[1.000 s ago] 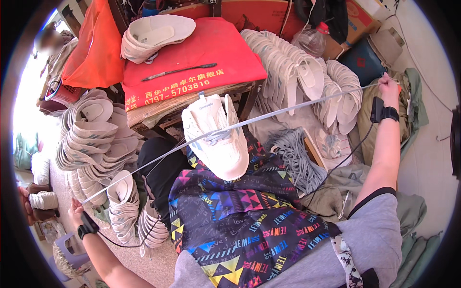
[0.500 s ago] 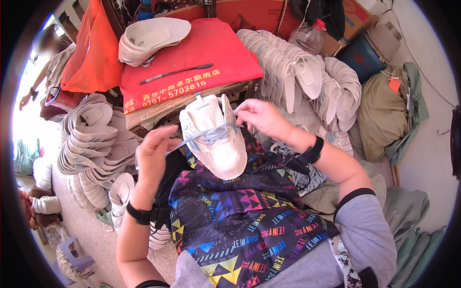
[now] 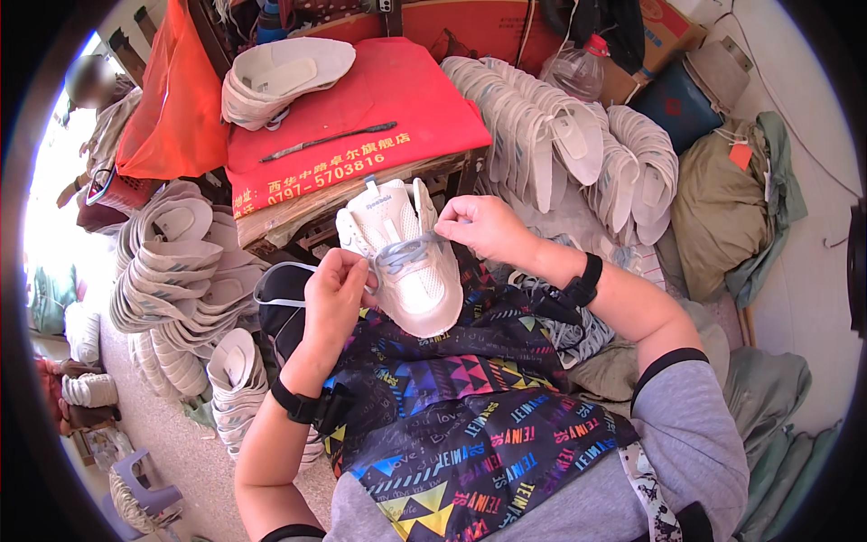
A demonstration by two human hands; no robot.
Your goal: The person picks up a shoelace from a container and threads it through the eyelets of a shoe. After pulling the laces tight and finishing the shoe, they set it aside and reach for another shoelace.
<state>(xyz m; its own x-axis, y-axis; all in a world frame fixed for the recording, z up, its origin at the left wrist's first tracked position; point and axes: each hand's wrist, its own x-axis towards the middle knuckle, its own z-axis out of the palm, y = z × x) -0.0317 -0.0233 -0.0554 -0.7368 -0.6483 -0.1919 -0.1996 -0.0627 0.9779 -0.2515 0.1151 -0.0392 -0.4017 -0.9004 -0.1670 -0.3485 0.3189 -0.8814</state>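
Observation:
A white shoe upper [image 3: 423, 303] lies toe toward me on my apron-covered lap. A blue-grey shoelace [image 3: 403, 254] crosses its lower eyelets. My left hand [image 3: 336, 298] is closed in a pinch on the lace at the upper's left edge. A pale length of that lace trails left past the hand, over something black. On the other side, my right hand [image 3: 488, 228] pinches the lace beside the right eyelet flap. The fingertips of both hands partly cover the lace.
Ahead stands a wooden bench with a red cloth [image 3: 361, 108], bearing stacked uppers [image 3: 287, 77] and a thin dark tool [image 3: 330, 141]. More stacked uppers stand left [image 3: 167, 262] and right [image 3: 542, 126]. Loose laces [image 3: 578, 334] lie by my right thigh. A person [image 3: 104, 117] is at far left.
My left hand has moved right and closer to the shoe upper, and the lace stretch between them has shortened. A lace loop now shows left of that hand. My right hand stays nearly in place.

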